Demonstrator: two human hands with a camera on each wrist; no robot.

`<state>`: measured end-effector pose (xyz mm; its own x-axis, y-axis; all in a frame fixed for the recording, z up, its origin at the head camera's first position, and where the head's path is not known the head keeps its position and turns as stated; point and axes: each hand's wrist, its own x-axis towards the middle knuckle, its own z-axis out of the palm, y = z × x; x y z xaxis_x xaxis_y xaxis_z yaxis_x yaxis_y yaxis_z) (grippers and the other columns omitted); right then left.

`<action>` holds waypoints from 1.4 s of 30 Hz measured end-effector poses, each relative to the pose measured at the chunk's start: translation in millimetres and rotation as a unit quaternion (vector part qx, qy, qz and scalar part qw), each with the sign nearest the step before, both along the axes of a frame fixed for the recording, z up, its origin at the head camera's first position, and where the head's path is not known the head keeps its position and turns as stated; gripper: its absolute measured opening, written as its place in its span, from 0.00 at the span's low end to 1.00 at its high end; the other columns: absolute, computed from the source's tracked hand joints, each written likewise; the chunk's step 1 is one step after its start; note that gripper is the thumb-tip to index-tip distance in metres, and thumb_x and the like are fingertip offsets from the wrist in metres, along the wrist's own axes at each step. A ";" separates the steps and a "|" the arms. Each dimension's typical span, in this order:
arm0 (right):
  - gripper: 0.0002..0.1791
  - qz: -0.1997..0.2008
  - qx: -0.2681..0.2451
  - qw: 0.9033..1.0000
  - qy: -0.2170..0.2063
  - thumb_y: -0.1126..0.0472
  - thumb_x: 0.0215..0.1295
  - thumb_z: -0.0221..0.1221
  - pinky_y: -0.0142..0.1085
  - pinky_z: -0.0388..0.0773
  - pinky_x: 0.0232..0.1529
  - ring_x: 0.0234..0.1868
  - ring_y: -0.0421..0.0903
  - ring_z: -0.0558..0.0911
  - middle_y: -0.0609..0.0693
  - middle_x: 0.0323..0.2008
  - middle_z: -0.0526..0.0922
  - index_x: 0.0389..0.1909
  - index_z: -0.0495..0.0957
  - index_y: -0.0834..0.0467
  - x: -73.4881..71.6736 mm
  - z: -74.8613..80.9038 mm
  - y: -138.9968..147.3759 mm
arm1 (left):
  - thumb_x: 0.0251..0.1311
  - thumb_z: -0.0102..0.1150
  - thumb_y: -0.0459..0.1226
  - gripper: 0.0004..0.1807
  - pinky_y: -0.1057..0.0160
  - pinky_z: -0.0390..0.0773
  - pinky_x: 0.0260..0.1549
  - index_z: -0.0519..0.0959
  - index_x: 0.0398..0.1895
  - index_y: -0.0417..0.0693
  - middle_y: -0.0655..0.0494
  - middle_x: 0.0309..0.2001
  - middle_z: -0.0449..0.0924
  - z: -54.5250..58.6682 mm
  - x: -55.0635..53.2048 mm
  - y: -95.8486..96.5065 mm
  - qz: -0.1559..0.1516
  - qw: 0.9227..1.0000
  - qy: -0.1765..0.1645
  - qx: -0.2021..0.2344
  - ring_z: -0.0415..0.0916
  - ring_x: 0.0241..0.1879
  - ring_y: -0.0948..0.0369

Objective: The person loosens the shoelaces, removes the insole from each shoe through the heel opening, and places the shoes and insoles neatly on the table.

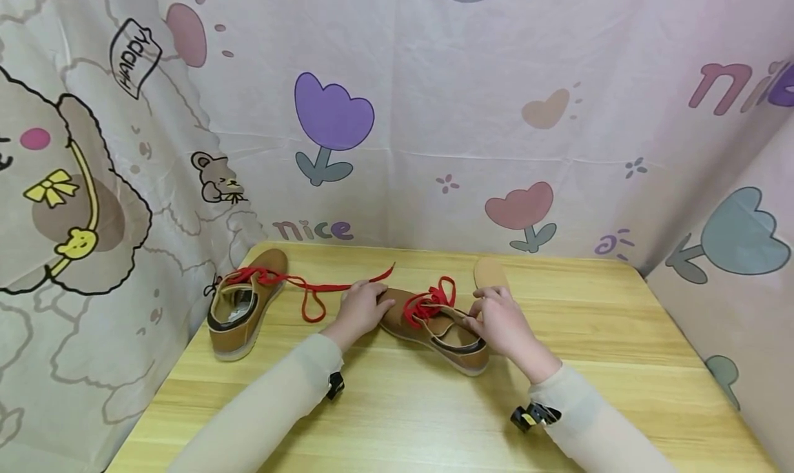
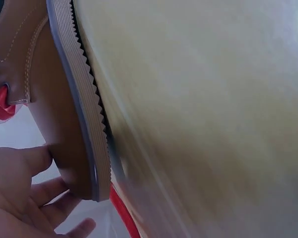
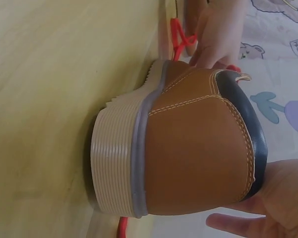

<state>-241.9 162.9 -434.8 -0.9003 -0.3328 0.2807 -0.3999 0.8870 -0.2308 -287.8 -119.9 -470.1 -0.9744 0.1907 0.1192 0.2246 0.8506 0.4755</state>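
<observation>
A brown leather shoe (image 1: 403, 307) with red laces (image 1: 428, 304) sits on the wooden table, toe to the left and heel to the right. My left hand (image 1: 360, 313) holds its toe; in the left wrist view the thumb (image 2: 38, 159) lies on the upper and the fingers reach round the tip. At the shoe's collar near the heel, my right hand (image 1: 501, 321) grips the far edge. The right wrist view shows the brown heel (image 3: 198, 148) close up, with part of that hand hidden behind it. Beside the right hand lies a flat tan insole-shaped piece (image 1: 490, 272).
A second brown shoe (image 1: 232, 335) stands at the table's left edge, whitish material inside it. From it a loose red lace (image 1: 313, 287) runs right, toward my left hand. Printed cloth (image 1: 422, 114) hangs behind the table (image 1: 384, 418) and along both sides.
</observation>
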 end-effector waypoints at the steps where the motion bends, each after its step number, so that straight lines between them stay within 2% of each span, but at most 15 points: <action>1: 0.10 0.001 0.001 1.000 -0.002 0.55 0.57 0.72 0.56 0.75 0.54 0.55 0.61 0.74 0.60 0.53 0.82 0.21 0.84 0.52 0.0 0.5 0.1 | 0.68 0.61 0.47 0.24 0.36 0.60 0.63 0.79 0.62 0.44 0.49 0.62 0.78 -0.4 -1.0 -0.9 -0.002 1.000 0.002 0.003 0.63 0.69 0.44; 4: 0.10 0.000 -0.002 1.000 -0.016 0.53 0.60 0.71 0.55 0.74 0.56 0.56 0.62 0.74 0.60 0.54 0.81 0.23 0.85 0.53 1.2 3.8 0.7 | 0.69 0.61 0.47 0.25 0.37 0.58 0.66 0.78 0.63 0.44 0.49 0.63 0.77 -0.6 -4.9 -4.0 -0.011 1.000 0.009 0.021 0.61 0.70 0.44; 8: 0.12 -0.012 -0.002 0.999 -0.038 0.51 0.61 0.69 0.55 0.75 0.55 0.58 0.63 0.73 0.61 0.56 0.80 0.23 0.85 0.53 6.8 12.6 3.8 | 0.71 0.58 0.47 0.26 0.39 0.53 0.69 0.75 0.67 0.44 0.50 0.67 0.74 4.7 -8.6 -6.4 -0.038 0.998 -0.002 0.044 0.57 0.73 0.45; 13: 0.16 -0.039 0.028 0.997 -0.059 0.51 0.62 0.68 0.52 0.77 0.51 0.55 0.61 0.74 0.60 0.53 0.82 0.16 0.83 0.52 13.1 20.4 6.3 | 0.73 0.55 0.47 0.26 0.38 0.50 0.70 0.74 0.68 0.45 0.50 0.68 0.72 4.4 -15.6 -7.3 -0.088 0.996 -0.023 0.025 0.54 0.74 0.43; 18: 0.15 -0.042 0.038 0.997 -0.061 0.54 0.60 0.67 0.52 0.77 0.50 0.53 0.61 0.76 0.59 0.51 0.83 0.14 0.81 0.50 12.7 18.3 4.2 | 0.73 0.55 0.46 0.25 0.38 0.53 0.69 0.75 0.67 0.44 0.49 0.66 0.74 0.2 -18.0 -11.4 -0.100 0.994 -0.037 0.014 0.56 0.73 0.42; 26: 0.16 -0.018 0.033 0.999 -0.023 0.56 0.61 0.68 0.52 0.76 0.53 0.53 0.61 0.76 0.60 0.51 0.83 0.14 0.80 0.50 5.9 14.4 5.6 | 0.71 0.58 0.45 0.24 0.38 0.54 0.69 0.77 0.65 0.43 0.46 0.65 0.75 0.9 -11.3 -19.5 -0.111 0.993 -0.026 0.010 0.57 0.72 0.39; 32: 0.14 0.006 0.026 1.000 0.003 0.56 0.60 0.70 0.50 0.73 0.58 0.54 0.60 0.75 0.60 0.52 0.83 0.16 0.82 0.52 -2.9 9.7 6.4 | 0.71 0.58 0.46 0.25 0.41 0.55 0.70 0.76 0.65 0.43 0.47 0.64 0.76 -1.3 -3.2 -26.6 -0.112 0.993 -0.028 0.013 0.60 0.71 0.42; 42: 0.13 0.038 0.021 0.999 0.024 0.58 0.57 0.73 0.51 0.71 0.61 0.56 0.61 0.75 0.61 0.52 0.82 0.17 0.84 0.55 -14.0 5.6 6.3 | 0.70 0.58 0.48 0.27 0.40 0.55 0.69 0.75 0.67 0.43 0.44 0.66 0.73 -0.4 13.5 -31.8 -0.103 0.993 -0.048 0.008 0.58 0.72 0.44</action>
